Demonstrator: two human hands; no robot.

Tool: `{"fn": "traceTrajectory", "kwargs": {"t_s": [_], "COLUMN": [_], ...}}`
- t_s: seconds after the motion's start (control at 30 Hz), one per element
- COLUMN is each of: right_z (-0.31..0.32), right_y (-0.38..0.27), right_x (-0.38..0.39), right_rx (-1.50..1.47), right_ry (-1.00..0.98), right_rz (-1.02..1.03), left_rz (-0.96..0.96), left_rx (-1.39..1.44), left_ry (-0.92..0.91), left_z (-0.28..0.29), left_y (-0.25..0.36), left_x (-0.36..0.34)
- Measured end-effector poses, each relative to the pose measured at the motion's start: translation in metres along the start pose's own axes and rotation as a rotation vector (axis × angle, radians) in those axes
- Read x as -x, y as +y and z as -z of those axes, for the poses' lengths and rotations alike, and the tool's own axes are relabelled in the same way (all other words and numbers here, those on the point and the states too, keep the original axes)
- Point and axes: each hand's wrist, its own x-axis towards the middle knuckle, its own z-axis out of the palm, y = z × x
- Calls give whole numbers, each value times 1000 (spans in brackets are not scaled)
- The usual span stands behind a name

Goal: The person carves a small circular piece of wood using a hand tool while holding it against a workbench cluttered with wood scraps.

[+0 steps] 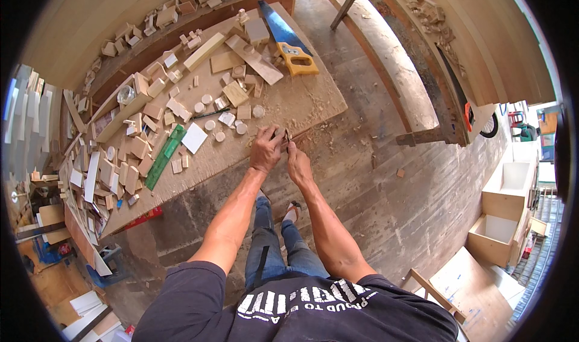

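Note:
Both my hands meet at the near edge of the wooden workbench (pixel 307 104). My left hand (pixel 265 149) is closed, its fingers curled toward the right hand; what it grips is too small to name. Beside it, my right hand (pixel 297 163) pinches around a small, thin, dark piece (pixel 287 136) that shows between the two hands. Its kind cannot be made out. Left of my hands lie several small round wooden discs (pixel 220 136) and a white square block (pixel 194 138). Wood shavings are scattered on the bench and the floor close by.
A handsaw (pixel 297 59) with a yellow handle lies at the bench's far right. Many wood offcuts and a green ruler (pixel 164 157) cover its left part. Another wooden bench (pixel 386 59) stands across the floor. Wooden boxes (pixel 494 236) are at the right.

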Motion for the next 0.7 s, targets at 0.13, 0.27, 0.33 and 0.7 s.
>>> {"fn": "traceTrajectory", "kwargs": {"t_s": [0.13, 0.27, 0.33, 0.7], "right_z": [-7, -21, -23, 1], "right_y": [2, 19, 18, 50], "right_x": [0, -10, -16, 19], "right_rx": [-11, 70, 78, 31], "right_ry": [55, 140, 156, 13], "right_rz": [102, 99, 94, -89], "left_rz": [6, -10, -13, 113], "left_rx": [17, 42, 47, 164], "left_ry": [3, 22, 40, 1], "left_z": [2, 1, 0, 6], "left_y": [1, 5, 5, -7], "left_x": [-1, -2, -1, -3]}}
